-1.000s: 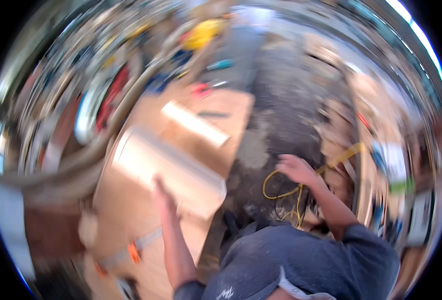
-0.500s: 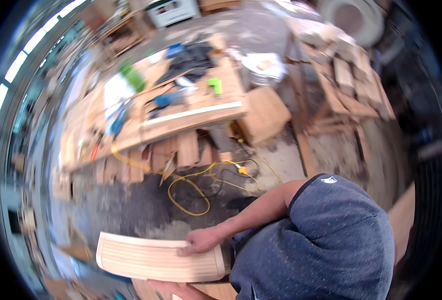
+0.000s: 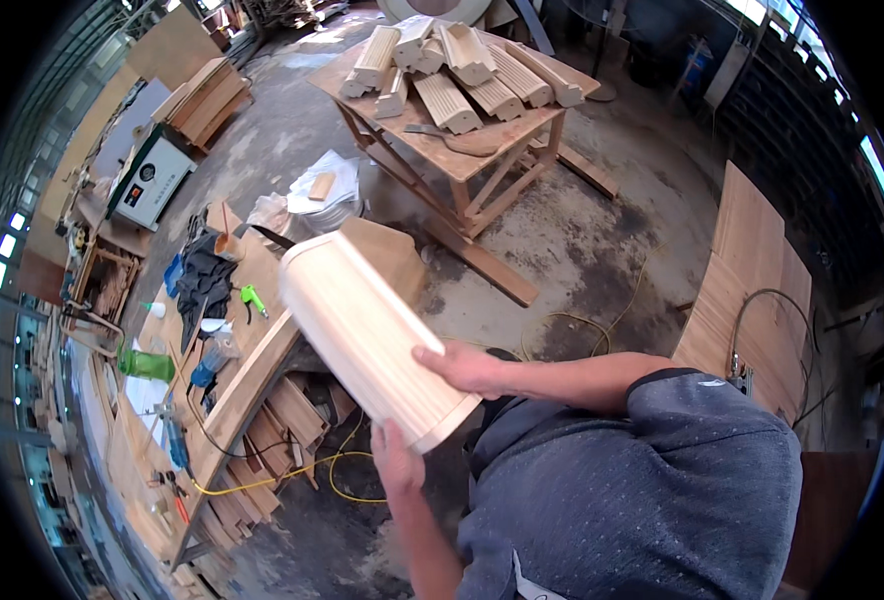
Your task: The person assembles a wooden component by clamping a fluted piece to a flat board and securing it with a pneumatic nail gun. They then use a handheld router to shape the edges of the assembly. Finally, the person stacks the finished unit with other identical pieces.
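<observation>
A pale, grooved wooden piece with a rounded face and end caps (image 3: pixel 367 335) is held slanting in front of my body, its far end up and to the left. My right hand (image 3: pixel 459 368) grips its right edge near the close end, thumb lying over the top face. At the lower left corner of that same end, my left hand (image 3: pixel 398 460) clasps it; some fingers are hidden beneath. Similar grooved wooden pieces (image 3: pixel 452 100) lie piled on a wooden stand (image 3: pixel 442 150) at the far side.
A workbench (image 3: pixel 252 385) on the left carries a blue power tool (image 3: pixel 175 440), a green air blow gun (image 3: pixel 253 298) and dark cloth (image 3: pixel 205 275). Yellow cable (image 3: pixel 334 480) trails on the floor below. Large wooden panels (image 3: pixel 747 290) stand at right, a hose against them.
My view has swung right toward the wooden stand. The grooved piece has gone from low and level to raised and slanted, with both hands still on it.
</observation>
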A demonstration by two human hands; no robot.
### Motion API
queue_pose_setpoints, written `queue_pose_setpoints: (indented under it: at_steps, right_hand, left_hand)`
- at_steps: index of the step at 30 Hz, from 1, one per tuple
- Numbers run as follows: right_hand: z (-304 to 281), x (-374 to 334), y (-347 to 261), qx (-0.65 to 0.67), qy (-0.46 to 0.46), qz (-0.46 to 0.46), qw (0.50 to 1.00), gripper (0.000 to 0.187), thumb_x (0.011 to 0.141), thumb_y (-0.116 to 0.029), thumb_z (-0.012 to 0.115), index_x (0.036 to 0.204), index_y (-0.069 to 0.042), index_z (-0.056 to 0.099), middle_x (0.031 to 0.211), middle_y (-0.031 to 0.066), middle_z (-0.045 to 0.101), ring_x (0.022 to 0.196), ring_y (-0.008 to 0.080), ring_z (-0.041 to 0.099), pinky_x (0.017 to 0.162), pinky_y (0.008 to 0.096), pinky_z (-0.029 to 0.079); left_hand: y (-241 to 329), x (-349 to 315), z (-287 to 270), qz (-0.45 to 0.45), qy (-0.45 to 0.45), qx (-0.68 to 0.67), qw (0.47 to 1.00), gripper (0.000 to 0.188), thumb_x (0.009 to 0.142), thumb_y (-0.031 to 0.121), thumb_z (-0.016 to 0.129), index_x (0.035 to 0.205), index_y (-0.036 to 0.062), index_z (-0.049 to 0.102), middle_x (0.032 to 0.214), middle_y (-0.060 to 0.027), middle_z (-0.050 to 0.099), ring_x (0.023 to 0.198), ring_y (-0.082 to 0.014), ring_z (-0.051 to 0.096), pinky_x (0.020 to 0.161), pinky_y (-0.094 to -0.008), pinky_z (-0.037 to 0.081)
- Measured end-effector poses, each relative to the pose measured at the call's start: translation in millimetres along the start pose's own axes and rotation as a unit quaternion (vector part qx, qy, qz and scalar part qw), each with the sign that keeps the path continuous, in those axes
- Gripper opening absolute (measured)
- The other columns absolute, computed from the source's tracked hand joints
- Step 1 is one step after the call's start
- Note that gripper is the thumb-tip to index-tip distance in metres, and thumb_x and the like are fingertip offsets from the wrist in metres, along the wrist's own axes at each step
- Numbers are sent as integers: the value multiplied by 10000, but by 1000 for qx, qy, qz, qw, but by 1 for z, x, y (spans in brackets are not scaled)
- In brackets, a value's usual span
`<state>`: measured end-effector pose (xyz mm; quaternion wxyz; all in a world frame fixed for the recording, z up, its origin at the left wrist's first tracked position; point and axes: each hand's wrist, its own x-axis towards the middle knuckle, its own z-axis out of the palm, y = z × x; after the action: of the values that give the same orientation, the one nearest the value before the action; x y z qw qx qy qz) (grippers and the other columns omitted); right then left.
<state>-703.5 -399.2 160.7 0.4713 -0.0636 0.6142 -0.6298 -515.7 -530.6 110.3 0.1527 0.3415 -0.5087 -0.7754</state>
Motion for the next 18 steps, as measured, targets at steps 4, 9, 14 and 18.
queue_pose_setpoints:
  at_steps: [4,9,14,18]
  right_hand:
    - [-66,-2,-12,61,55,42,996,704,1063,-542,526,1296,114,633,1120,199,736,977,244,722,867,384,572]
    - [-149,14,-37,12,109,70,992,718,1054,-552,536,1268,124,654,1108,206,735,985,250,715,872,389,562]
    - [-248,69,-37,-22,140,27,990,726,1041,-577,527,1298,91,651,1081,222,743,1003,260,715,899,394,550]
    - [-326,92,-57,-28,220,-23,975,629,1041,-510,540,1343,32,646,1088,216,750,975,275,733,886,400,561]
  left_hand:
    - [-4,26,70,-37,-115,-91,989,495,1100,289,524,1491,4,421,1406,-169,573,1257,-321,600,1063,-505,502]
    - [-19,78,143,-111,-119,-17,987,481,1109,308,499,1487,19,429,1416,-157,572,1265,-326,603,1045,-535,512]
    - [-30,143,222,-127,-158,42,978,438,1108,259,504,1466,13,446,1390,-156,585,1234,-313,618,1036,-519,526]
    - [-27,190,276,-167,-170,82,968,415,1108,229,518,1453,8,455,1321,-175,639,1175,-298,658,996,-449,555]
